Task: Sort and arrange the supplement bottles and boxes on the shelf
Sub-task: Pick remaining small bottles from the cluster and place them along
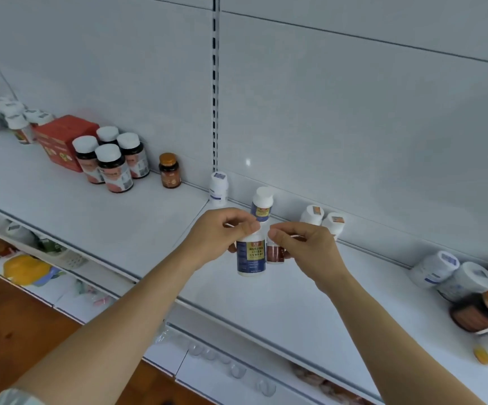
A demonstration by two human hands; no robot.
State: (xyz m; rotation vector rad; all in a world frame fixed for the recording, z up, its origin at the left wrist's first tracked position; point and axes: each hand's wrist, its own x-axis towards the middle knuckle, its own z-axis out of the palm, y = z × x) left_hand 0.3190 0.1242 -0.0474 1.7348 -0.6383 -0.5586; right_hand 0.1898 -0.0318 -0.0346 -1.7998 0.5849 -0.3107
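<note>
My left hand [222, 233] grips the top of a white bottle with a dark blue label [251, 257], held upright just over the white shelf [114, 211]. Beside it my right hand [304, 247] grips a smaller bottle with a brown-red label [275, 253] by its cap. The two bottles touch side by side. Behind them stands another blue-label bottle [262, 204]. Further left are a white bottle [218, 187], an amber bottle with a gold cap [169, 171], several dark white-capped bottles [111, 159] and a red box [61, 140].
Two white bottles [321, 219] stand at the back wall right of my hands. Several bottles lie tipped at the far right [453, 276]. More white bottles crowd the far left [6, 115]. A lower shelf [32, 267] holds packaged goods. A slotted upright [214, 83] divides the back panel.
</note>
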